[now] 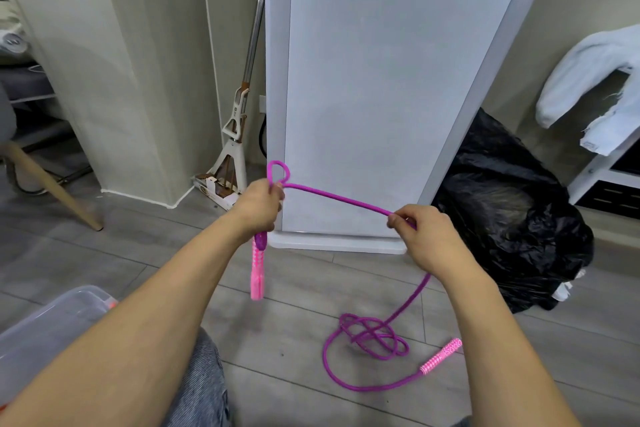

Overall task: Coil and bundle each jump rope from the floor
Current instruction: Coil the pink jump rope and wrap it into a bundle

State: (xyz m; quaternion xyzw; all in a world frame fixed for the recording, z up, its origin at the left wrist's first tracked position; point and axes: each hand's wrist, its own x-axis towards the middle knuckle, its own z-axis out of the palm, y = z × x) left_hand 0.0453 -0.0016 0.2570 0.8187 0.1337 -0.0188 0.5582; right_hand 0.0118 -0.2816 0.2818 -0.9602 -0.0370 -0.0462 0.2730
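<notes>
**Left hand** (261,203): clenched round the jump rope (339,199). One small loop (277,172) stands above the fist, and one pink handle (258,269) hangs below it.

**Right hand** (424,237): thumb and fingertips pinch the same rope. A taut span runs between the two hands.

**Rope beyond the right hand:** drops to the floor (138,253), where it ends in a tangle (374,336) and a second handle (441,355) lying flat.

**Step, as judged:** laying the early turns of the coil.
- The right hand should draw equal lengths and pass each one to the left fist.
- Loops should match in size, with any twist let out.
- The tangle probably needs shaking loose before it reaches the hands, or it may snag.

**Count:**
- Jump ropes in view: one
- Handles: two
- Loops held: one
- Tangles: one

**Nearby:** one clear plastic box (52,322), one black bag (512,218), one mop (239,121).
</notes>
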